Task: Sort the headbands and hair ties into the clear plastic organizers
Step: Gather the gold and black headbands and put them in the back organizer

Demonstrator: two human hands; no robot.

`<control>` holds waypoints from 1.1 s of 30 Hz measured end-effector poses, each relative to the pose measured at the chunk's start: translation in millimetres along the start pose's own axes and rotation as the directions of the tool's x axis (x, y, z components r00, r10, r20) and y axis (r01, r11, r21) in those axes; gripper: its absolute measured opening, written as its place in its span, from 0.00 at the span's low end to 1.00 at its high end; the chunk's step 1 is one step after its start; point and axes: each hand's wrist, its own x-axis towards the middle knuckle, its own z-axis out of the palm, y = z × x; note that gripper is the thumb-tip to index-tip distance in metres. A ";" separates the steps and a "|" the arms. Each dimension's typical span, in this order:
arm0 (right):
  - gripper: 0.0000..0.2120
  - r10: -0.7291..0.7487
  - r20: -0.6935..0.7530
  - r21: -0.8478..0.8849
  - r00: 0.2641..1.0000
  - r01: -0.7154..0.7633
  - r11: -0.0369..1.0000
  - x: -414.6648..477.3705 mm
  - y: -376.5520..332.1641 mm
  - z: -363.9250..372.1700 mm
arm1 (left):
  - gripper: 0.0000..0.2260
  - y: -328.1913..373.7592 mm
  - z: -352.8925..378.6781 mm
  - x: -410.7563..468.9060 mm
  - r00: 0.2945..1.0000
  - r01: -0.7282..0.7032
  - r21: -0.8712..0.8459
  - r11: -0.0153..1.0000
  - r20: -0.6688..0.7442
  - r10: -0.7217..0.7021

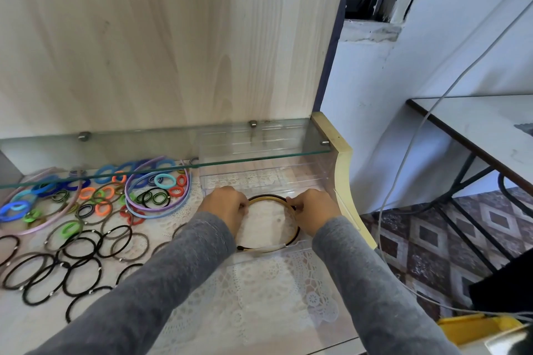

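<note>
Black-and-tan headband (268,196) lies flat inside the clear plastic organizer (288,171). Arch points to the rear wall, open tips toward the person. Left hand (227,206) and right hand (314,210) grasp opposite sides with curled fingers. Loose hair ties (62,258) cover the bench (259,291) to the left.

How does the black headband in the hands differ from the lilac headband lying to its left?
The black headband is dark with a tan inner face; the lilac headband is pastel. The black one sits inside the clear organizer; the lilac one lies out on the lace cloth. The left hand and right hand grip the black one; the lilac one lies unheld, with hair ties inside its arc. Both are thin open arcs.
</note>
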 end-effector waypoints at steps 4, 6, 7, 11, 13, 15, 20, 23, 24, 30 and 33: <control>0.16 -0.015 -0.032 0.032 0.999 0.016 0.999 -6.1 0.1 -0.2 | 0.09 -4.0 4.4 -1.1 0.999 -0.030 -0.017 0.999 -0.017 0.030; 0.17 -0.013 -0.039 0.043 0.999 0.014 0.999 -6.4 0.3 0.1 | 0.08 -8.3 4.4 -1.8 0.997 -0.082 -0.024 0.996 0.013 0.082; 0.17 -0.015 -0.035 0.035 0.999 0.016 0.999 -5.8 0.4 0.4 | 0.08 -10.9 3.3 -2.4 0.992 -0.117 -0.023 0.993 0.040 0.117; 0.17 -0.018 -0.011 0.001 1.000 0.018 1.000 -2.1 0.8 0.8 | 0.11 -22.8 -6.3 -9.8 0.952 -0.249 0.004 0.968 0.183 0.244; 0.16 -0.022 -0.009 -0.010 1.000 0.021 1.000 -0.6 0.0 0.2 | 0.11 -28.8 -12.6 -14.2 0.930 -0.271 -0.066 0.960 0.239 0.279; 0.15 -0.025 -0.008 -0.022 1.000 0.025 0.999 -0.5 -1.0 -1.0 | 0.10 -29.8 -18.6 -18.9 0.905 -0.270 -0.129 0.954 0.303 0.297; 0.15 -0.015 0.003 -0.049 1.000 0.016 0.999 0.1 -2.4 -3.0 | 0.08 -19.9 -24.4 -26.9 0.873 -0.283 -0.137 0.949 0.374 0.314; 0.16 -0.008 0.010 -0.055 1.000 0.008 0.998 0.2 -2.9 -3.6 | 0.08 -17.8 -29.9 -27.7 0.858 -0.271 -0.153 0.950 0.409 0.311; 0.16 -0.004 0.010 -0.049 1.000 0.004 0.999 0.0 -2.9 -4.0 | 0.08 -17.2 -31.3 -27.5 0.855 -0.267 -0.160 0.950 0.416 0.310; 0.15 0.003 0.012 -0.043 1.000 -0.003 0.999 0.6 -4.2 -5.1 | 0.05 -14.5 -28.9 -28.7 0.874 -0.273 -0.114 0.955 0.385 0.296; 0.14 0.003 0.007 -0.037 1.000 -0.003 0.999 -0.2 -3.9 -5.2 | 0.05 -16.2 -25.9 -28.6 0.892 -0.275 -0.102 0.956 0.343 0.293</control>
